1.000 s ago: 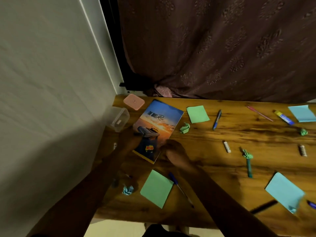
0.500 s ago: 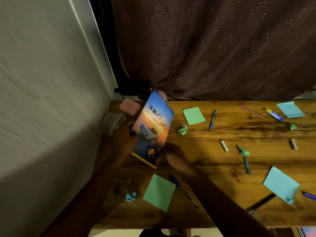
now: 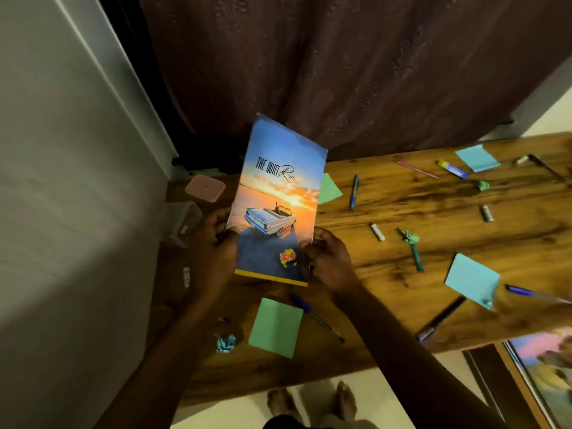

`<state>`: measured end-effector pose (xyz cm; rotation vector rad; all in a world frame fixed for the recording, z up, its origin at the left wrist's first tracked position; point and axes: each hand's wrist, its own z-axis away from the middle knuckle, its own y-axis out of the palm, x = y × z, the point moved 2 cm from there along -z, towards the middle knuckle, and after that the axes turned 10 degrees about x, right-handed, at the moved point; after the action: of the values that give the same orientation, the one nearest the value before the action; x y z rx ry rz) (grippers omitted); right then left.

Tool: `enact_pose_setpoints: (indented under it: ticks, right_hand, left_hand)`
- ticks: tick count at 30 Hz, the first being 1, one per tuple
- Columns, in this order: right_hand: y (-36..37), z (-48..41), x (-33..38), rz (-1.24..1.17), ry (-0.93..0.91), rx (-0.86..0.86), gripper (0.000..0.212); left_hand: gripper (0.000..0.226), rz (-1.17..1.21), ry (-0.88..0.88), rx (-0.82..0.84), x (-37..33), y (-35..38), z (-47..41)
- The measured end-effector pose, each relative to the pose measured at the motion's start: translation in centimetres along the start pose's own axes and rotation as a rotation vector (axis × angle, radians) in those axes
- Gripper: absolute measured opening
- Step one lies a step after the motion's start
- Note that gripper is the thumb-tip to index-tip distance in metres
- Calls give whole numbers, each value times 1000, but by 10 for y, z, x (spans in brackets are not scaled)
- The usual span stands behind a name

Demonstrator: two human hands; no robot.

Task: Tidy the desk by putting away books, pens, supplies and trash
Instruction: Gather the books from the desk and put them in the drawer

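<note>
This looks like a room at home: I stand at a wooden desk [image 3: 433, 205] set in a corner against a plain wall [image 3: 62, 181]. A dark patterned curtain [image 3: 340, 72] hangs behind it. My bare feet [image 3: 344, 397] are on pale floor [image 3: 396, 394]. Pens [image 3: 353, 191] and sticky notes [image 3: 275, 328] (study clutter) lie scattered on top.

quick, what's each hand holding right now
Left hand: grips the left edge of The Quiet Ride book, lifted off the desk.
Right hand: grips the book's right edge.
</note>
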<state>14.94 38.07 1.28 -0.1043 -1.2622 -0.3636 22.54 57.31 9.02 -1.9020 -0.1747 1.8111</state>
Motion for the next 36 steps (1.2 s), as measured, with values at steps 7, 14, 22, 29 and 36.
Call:
enact_pose_setpoints:
  ticks: [7,14,22,29,36]
  right_hand:
    - [-91,66,10,-41,-93,-139,29]
    - [-201,159,-1,-43,-122,-305,30]
    - [-325,272,-12,-25,-179,-330,35]
    - [-416,343,-23,14,-129,-361,38]
    - [-486,370,-23,95,-111,-416,31]
  left_hand:
    - [31,159,-4,163,-17,72,24]
    - [31,199,-10,318,-48,162,86]
    - [33,248,-22,389,-88,281,187]
    - [30,300,-10,472,-122,363,261]
    - [28,278,0,569,-148,424,284]
